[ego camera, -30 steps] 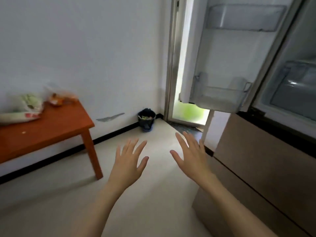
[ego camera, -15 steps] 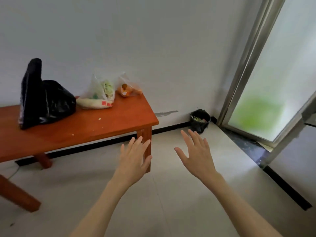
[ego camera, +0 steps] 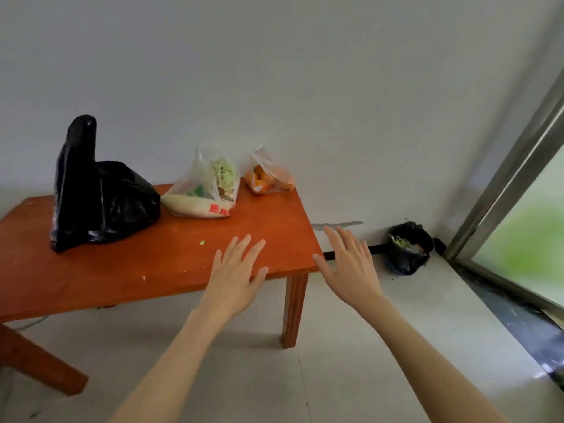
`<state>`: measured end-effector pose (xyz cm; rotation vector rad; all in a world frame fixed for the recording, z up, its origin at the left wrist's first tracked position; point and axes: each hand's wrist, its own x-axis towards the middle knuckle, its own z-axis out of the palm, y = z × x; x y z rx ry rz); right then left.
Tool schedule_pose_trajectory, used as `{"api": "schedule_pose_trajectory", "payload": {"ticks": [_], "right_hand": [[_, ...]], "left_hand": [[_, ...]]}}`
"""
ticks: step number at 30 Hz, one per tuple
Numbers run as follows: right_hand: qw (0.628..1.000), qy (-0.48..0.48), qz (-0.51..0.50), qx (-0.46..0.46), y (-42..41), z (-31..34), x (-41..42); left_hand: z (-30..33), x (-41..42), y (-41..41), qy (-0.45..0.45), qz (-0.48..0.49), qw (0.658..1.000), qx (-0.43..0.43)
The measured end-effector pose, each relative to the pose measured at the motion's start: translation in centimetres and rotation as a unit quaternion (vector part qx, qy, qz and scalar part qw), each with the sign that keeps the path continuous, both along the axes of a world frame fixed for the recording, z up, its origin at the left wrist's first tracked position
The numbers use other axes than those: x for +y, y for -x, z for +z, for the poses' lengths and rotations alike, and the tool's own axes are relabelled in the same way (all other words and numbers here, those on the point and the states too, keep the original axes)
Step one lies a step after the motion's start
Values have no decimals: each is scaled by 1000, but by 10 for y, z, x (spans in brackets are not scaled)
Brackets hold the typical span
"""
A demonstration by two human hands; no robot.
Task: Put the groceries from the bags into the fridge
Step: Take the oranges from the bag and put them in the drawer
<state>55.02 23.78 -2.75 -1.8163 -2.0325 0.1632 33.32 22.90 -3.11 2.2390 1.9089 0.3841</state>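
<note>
bags beyond hands: 3, one black (ego camera: 100,193), two clear (ego camera: 204,190) (ego camera: 268,177)
table (ego camera: 122,270): 1
bin (ego camera: 409,248): 1
hands: 2, left (ego camera: 235,276), right (ego camera: 351,267)

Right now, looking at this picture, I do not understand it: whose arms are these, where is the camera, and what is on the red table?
The camera sits on a person's head and looks forward and down, so the two bare arms are that person's own. The left hand and the right hand are stretched out with straight fingers and hold nothing. On the wooden table lie three bags: a black bag, a clear bag of vegetables and a clear bag of orange food. A small bin stands on the floor by the wall.
</note>
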Motion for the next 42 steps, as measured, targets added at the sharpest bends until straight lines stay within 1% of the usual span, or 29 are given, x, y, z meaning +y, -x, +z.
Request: {"api": "schedule_pose_trajectory", "payload": {"ticks": [3, 7, 10, 14, 20, 23, 27, 30, 32, 33, 35, 38, 40, 42], "right_hand": [[1000, 11, 11, 7, 7, -1, 51], [998, 51, 23, 16, 21, -15, 111], [997, 68, 23, 6, 31, -27, 162], [998, 69, 12, -3, 52, -34, 240], [997, 78, -4, 3, 102, -37, 359], [993, 111, 13, 31, 123, -40, 420], [983, 170, 17, 71, 139, -48, 490], [976, 203, 28, 79, 147, -61, 525], [971, 218, 45, 84, 149, -76, 537], [967, 227, 42, 112, 150, -83, 541], [946, 251, 13, 203, 148, -89, 538], [926, 226, -16, 302, 134, -88, 523], [916, 212, -51, 337, 118, -89, 512], [896, 190, -101, 389, 100, -92, 500]], "left_hand": [[-4, 44, 5, 0, 8, 1000, -10], [-23, 98, 15, 34, 22, 998, -40], [-35, 149, 28, 44, 19, 997, -66], [-41, 237, 57, 15, -3, 999, -51], [-35, 375, 93, 5, -36, 997, -69], [-35, 434, 102, 6, -29, 996, -83], [-37, 489, 98, 20, -35, 992, -121], [-47, 524, 88, 23, -47, 987, -154], [-55, 541, 79, 27, -63, 985, -160], [-58, 547, 75, 32, -69, 984, -161], [-69, 557, 69, 49, -86, 982, -161], [-84, 567, 63, 53, -117, 982, -140], [-86, 564, 60, 36, -106, 974, -196], [-79, 553, 59, 28, -52, 956, -287]]}}
